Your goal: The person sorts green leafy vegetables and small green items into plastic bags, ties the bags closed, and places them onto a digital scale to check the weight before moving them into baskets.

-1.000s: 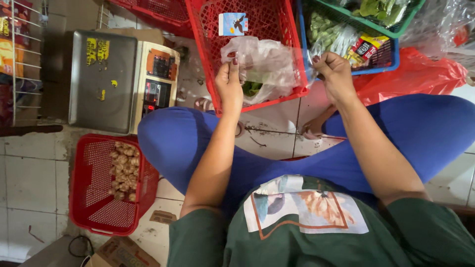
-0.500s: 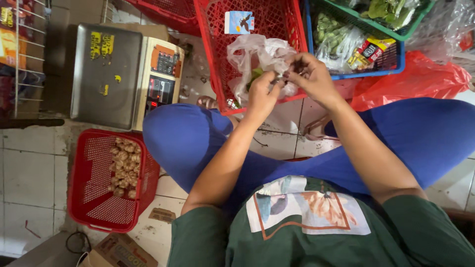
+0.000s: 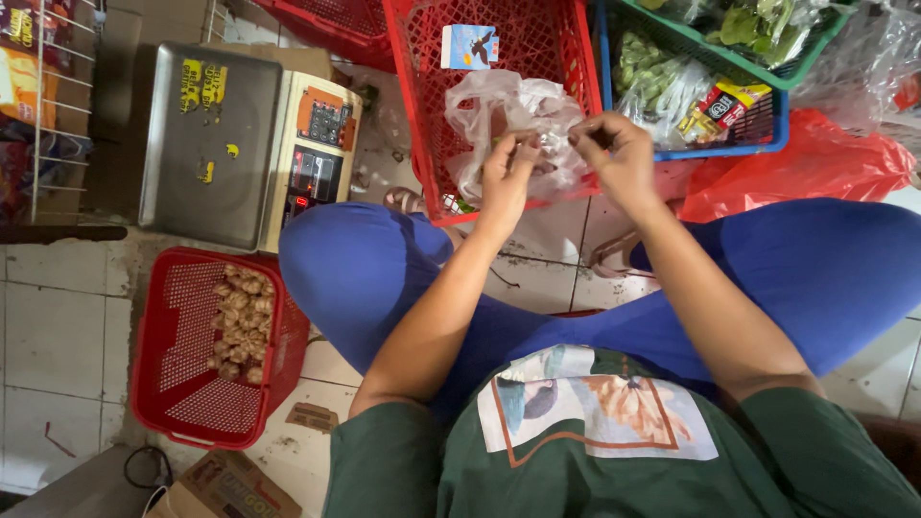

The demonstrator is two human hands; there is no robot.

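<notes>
A clear plastic bag (image 3: 508,110) with something green inside lies in the red crate (image 3: 422,115) in front of me. My left hand (image 3: 506,177) pinches the bag's edge near its mouth. My right hand (image 3: 616,158) grips the same bag edge just to the right. Both hands hover over the crate's front rim, fingertips close together. What sits between the fingertips is too small to make out.
A metal weighing scale (image 3: 230,144) stands to the left. A small red basket (image 3: 163,384) with ginger-like roots (image 3: 240,321) sits on the tiled floor. A blue crate (image 3: 767,125) holds green vegetables and packets, with a red plastic bag (image 3: 815,163) beside it.
Both hands came together from apart and took hold of the plastic bag at the crate's front. The bag has been pulled up and toward me.
</notes>
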